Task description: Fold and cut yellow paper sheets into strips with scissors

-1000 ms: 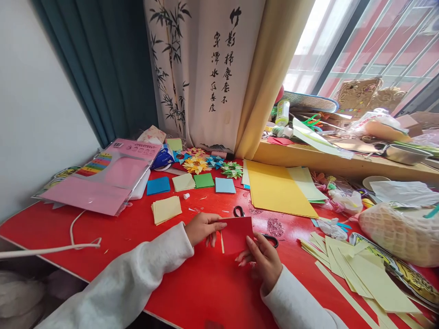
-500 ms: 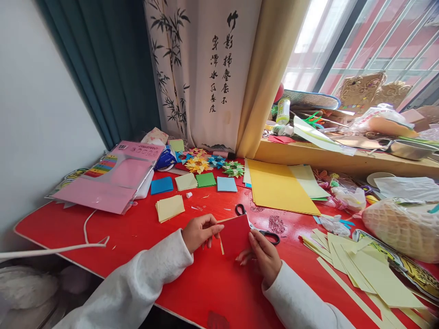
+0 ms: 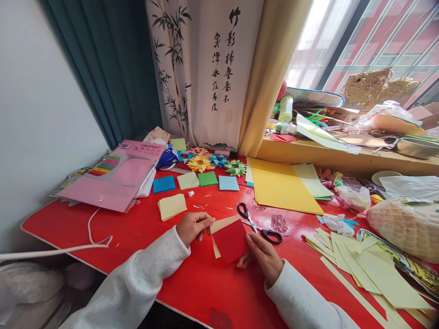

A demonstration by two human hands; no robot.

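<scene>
Just in front of the black-handled scissors (image 3: 259,224), the left hand (image 3: 193,227) and right hand (image 3: 263,254) pinch a red paper square (image 3: 232,239) on the red table (image 3: 144,226); uneven finger pressure could skew its crease.

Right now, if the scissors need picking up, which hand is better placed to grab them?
Right, probably. The right hand lies just below the scissors, whose black handles are near its fingertips. The left hand pinches the red paper at its far left corner, farther from the scissors.
</scene>
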